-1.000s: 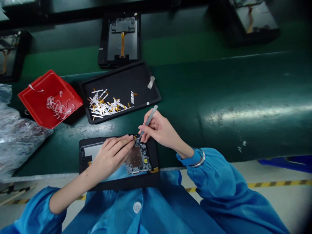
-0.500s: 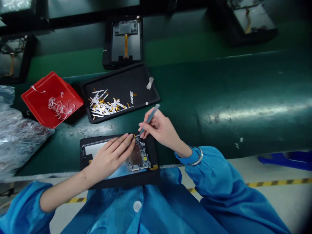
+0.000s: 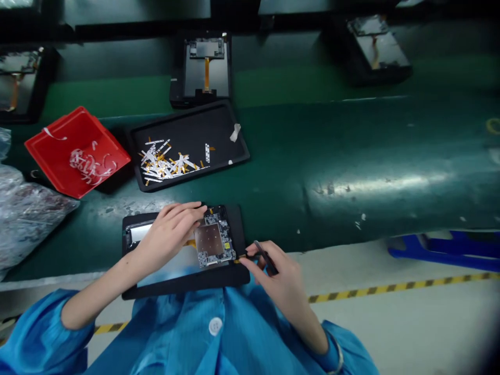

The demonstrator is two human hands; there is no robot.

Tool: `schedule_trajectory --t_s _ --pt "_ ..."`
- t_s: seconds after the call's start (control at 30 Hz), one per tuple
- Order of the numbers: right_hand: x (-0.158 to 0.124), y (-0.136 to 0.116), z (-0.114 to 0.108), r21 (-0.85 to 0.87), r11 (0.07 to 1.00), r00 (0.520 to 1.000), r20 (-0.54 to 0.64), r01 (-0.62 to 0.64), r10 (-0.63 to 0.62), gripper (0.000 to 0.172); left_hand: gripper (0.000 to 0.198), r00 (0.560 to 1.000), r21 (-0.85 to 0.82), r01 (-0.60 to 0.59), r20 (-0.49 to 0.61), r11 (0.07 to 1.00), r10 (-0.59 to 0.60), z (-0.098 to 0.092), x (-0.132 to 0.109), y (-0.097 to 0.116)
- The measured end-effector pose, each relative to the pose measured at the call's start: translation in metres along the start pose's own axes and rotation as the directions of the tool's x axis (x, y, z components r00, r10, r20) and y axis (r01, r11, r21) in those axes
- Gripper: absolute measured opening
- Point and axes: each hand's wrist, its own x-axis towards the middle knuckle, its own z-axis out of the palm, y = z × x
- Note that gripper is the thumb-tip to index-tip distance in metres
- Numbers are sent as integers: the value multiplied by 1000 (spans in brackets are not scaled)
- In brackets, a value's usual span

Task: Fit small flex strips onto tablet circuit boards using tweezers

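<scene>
An opened tablet [image 3: 172, 263] with a bare circuit board [image 3: 211, 239] lies in a dark tray-like holder [image 3: 187, 285] at the table's near edge. My left hand [image 3: 172, 226] rests across it, fingers stretched out, the tips by the board's upper left corner; it grips nothing. At the holder's right edge, my right hand [image 3: 279, 273] holds dark tweezers [image 3: 266, 257] between thumb and fingers. Their tip is near a small orange flex cable [image 3: 241, 259] at the board's lower right corner; whether they pinch it I cannot tell.
Beyond the tablet stands a black tray [image 3: 187, 125] with a heap of white-and-orange flex strips [image 3: 162, 164]. Left of it sits a red bin [image 3: 58, 156] with white scraps. Plastic bags [image 3: 31, 213] lie far left. More opened tablets [image 3: 207, 73] line the back.
My right hand has moved from the board's top edge down to its lower right corner, tweezers still in it. My left hand has drawn slightly left. The view has shifted a little.
</scene>
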Motion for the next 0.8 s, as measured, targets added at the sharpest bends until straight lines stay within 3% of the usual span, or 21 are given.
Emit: schedule_trajectory --t_s 0.13,0.2,0.33,0.5,0.8 --pt "-1 -2 2 15 1000 1000 -21 12 -12 16 23 997 199 -83 11 977 83 -4 -3 15" --pt "-2 -4 1 8 1000 1000 -7 19 -19 18 17 996 178 -86 -3 980 88 -2 -2 28" --pt "-8 -6 0 -56 998 1000 -15 -10 9 21 29 982 105 -158 123 982 145 11 3 47" --pt "-19 -8 6 -111 994 997 -77 4 -12 19 26 957 21 -219 197 975 211 20 11 47" --pt "-19 -4 26 15 995 980 -170 103 -99 9 14 950 -386 17 293 922 105 13 14 35"
